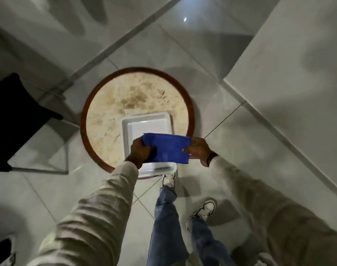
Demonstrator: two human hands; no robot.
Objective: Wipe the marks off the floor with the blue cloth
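I hold the blue cloth [166, 147] stretched flat between both hands, above a white square tray [144, 121]. My left hand [139, 152] grips the cloth's left edge in a closed fist. My right hand [199, 150] pinches its right edge with the fingertips. The glossy grey tiled floor [231, 131] lies all around below; no marks on it can be made out from this height.
The tray rests on a round table [110, 104] with a beige marbled top and a brown rim. A black chair [14, 120] with a metal frame stands at the left. White walls rise at the right. My feet in white sneakers [203, 210] stand just before the table.
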